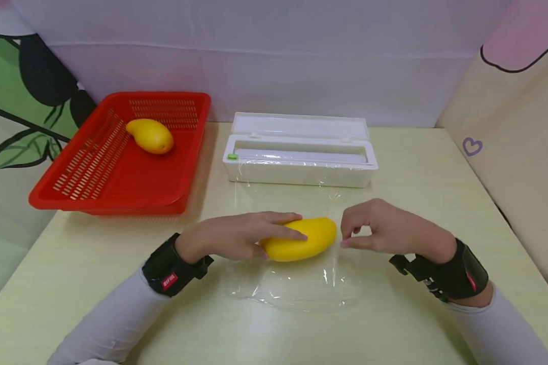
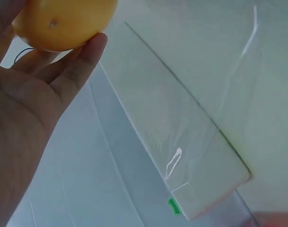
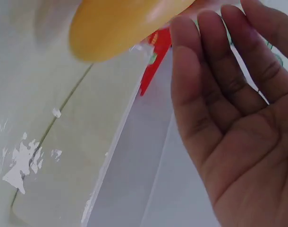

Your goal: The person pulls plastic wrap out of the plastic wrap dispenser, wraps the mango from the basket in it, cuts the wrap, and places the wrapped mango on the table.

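A yellow mango [image 1: 317, 234] lies on a sheet of clear plastic wrap [image 1: 287, 289] at the middle of the table. My left hand [image 1: 251, 234] holds the mango from its left end, fingers over the top and thumb at the near side. In the left wrist view, the fingers curve around the mango [image 2: 63, 23]. Just right of the mango, my right hand [image 1: 379, 225] pinches the wrap's right edge between thumb and index fingertip. The wrap runs back to a white dispenser box [image 1: 301, 175], whose lid stands open on a roll inside.
A red plastic basket [image 1: 182, 200] stands at the back left, with another yellow mango [image 1: 151, 137] in it. On the dispenser's left front rim sits a small green slider [image 1: 232, 156]. A pale cloth backdrop [image 1: 278, 76] rises behind the table.
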Demonstrator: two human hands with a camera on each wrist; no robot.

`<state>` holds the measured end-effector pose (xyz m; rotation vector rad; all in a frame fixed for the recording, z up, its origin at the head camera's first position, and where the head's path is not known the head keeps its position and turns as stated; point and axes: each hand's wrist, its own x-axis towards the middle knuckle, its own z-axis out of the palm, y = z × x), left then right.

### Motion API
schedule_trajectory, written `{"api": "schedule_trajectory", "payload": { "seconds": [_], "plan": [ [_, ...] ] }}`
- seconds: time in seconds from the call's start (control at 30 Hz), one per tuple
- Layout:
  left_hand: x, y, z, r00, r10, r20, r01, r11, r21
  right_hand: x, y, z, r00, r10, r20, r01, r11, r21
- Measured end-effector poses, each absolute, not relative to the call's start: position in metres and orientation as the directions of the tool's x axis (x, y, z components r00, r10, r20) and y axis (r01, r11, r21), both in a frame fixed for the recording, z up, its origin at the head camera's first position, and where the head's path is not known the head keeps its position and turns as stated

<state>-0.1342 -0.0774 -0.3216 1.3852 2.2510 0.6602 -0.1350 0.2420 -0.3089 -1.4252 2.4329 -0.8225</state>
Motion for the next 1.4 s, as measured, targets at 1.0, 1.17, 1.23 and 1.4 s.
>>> {"api": "schedule_trajectory", "payload": {
  "seconds": [1.0,1.17,1.23,1.4],
  "plan": [
    [-0.138,-0.075,-0.333,-0.401,0.9,-0.169,0.687,0.418,0.594,-0.092,0.204,-0.331,-0.523,-0.61,-0.595,-0.547,0.776,-0.315],
    [-0.136,-0.074,-0.331,-0.412,0.891,-0.189,0.679,0.439,0.588,-0.094,0.207,-0.331,-0.49,-0.666,-0.562,-0.582,0.73,-0.357],
    [-0.136,-0.074,-0.331,-0.414,0.889,-0.195,0.678,0.444,0.585,-0.096,0.208,-0.332,-0.468,-0.706,-0.531,-0.604,0.694,-0.392],
    [-0.135,-0.074,-0.33,-0.416,0.888,-0.196,0.68,0.447,0.581,-0.1,0.211,-0.332,-0.405,-0.804,-0.435,-0.656,0.587,-0.474]
  ]
}}
